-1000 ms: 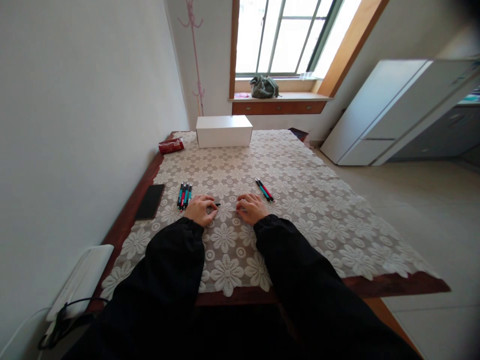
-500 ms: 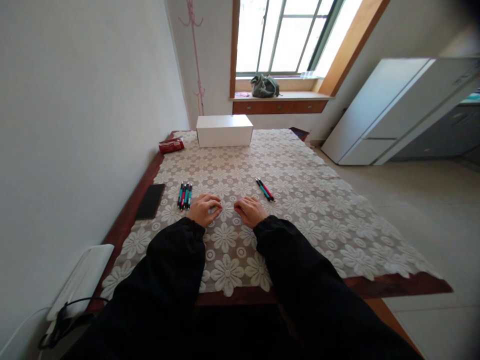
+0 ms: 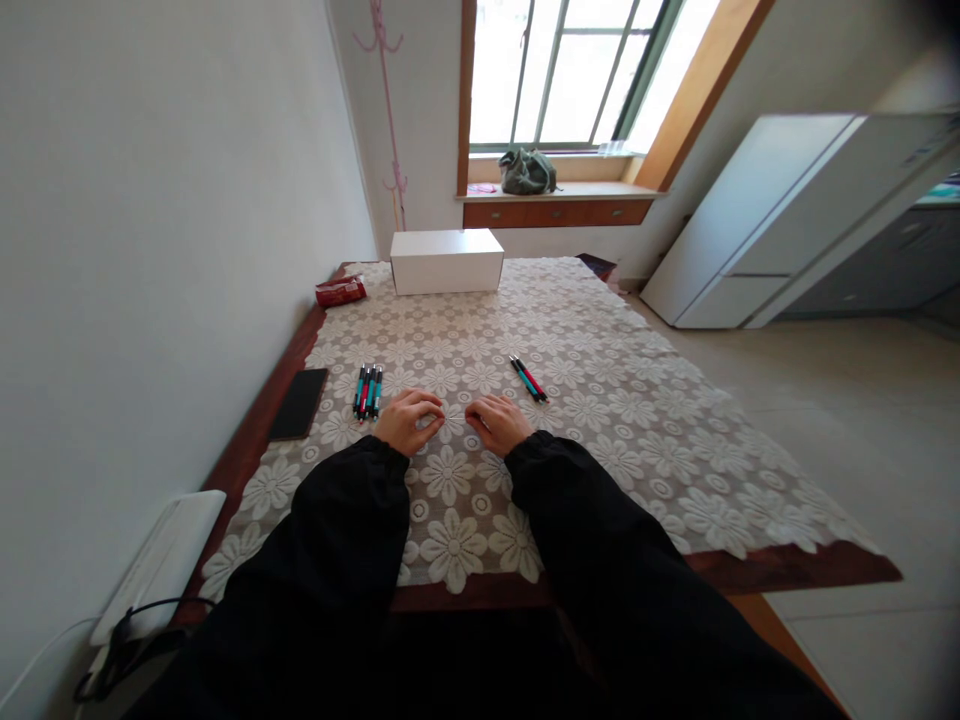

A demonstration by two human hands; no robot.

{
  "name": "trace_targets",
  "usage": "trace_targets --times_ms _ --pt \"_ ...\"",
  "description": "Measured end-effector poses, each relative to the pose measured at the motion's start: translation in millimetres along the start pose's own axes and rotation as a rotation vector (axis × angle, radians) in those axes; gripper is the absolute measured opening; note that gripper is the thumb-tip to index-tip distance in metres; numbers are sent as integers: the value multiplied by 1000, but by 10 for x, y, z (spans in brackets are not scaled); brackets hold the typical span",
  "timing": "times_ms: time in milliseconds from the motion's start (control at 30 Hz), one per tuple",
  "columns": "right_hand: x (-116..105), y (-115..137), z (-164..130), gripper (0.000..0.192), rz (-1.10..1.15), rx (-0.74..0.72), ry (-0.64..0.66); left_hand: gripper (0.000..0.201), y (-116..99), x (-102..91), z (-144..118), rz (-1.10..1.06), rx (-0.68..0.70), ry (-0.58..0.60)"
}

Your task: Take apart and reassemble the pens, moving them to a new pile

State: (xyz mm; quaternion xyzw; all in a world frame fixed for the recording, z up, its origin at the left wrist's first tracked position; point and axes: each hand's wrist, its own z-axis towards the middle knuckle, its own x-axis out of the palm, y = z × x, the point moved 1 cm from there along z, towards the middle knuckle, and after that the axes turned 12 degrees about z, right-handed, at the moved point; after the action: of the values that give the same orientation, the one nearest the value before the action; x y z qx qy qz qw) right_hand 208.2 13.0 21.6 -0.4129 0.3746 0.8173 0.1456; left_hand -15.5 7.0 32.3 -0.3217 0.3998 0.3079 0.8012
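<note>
Both hands rest curled on the lace tablecloth (image 3: 600,400), the left hand (image 3: 406,419) and right hand (image 3: 496,422) pinching a thin pen part (image 3: 454,416) between them, with pens (image 3: 367,391) lying just left.

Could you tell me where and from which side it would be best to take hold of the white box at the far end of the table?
The white box lies long side across the table, closed, with smooth flat faces and no handle. I would take a two-handed grip on its short ends, coming from the left and right. The red packet lies near its left end, so that hand probably has to come in above it.
</note>
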Motion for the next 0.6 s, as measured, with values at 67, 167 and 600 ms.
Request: trace_targets --times_ms 67,167,600 --pt "4 -1 1 11 2 -2 1 8 -3 -1 2 -2 2 2" --pt "12 -5 3 11 9 -2 4 8 -9 3 5 -3 2 17" --pt "43 -12 -16 14 117 -8 29 7 -14 9 1 -6 29 18"
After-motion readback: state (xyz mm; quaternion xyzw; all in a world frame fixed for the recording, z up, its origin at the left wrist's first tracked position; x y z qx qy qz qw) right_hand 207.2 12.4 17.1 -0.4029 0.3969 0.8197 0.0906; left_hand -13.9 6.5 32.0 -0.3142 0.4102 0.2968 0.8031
